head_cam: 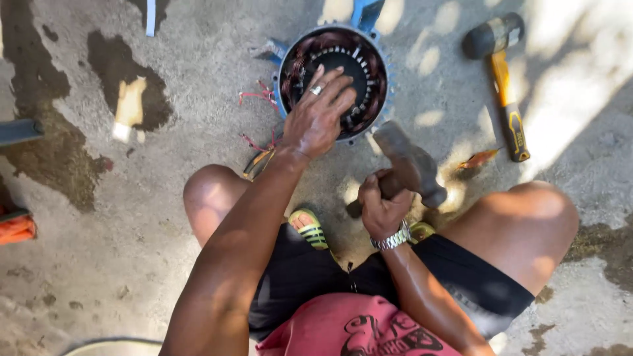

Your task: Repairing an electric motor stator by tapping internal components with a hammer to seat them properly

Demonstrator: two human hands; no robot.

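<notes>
Left hand (318, 118) spread flat on the motor stator (334, 79) (blue housing); right hand (382, 206) gripping a hammer (412, 163) near it.

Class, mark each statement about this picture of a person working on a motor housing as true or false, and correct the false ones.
1. The left hand rests on the blue motor housing. True.
2. The right hand is empty. False: it grips a metal hammer.
3. A rubber mallet with a yellow handle lies on the concrete floor. True.
4. The mallet lies inside the motor housing. False: it lies apart, to the housing's right.
5. A wristwatch is on the left wrist. False: it is on the right wrist.
</notes>
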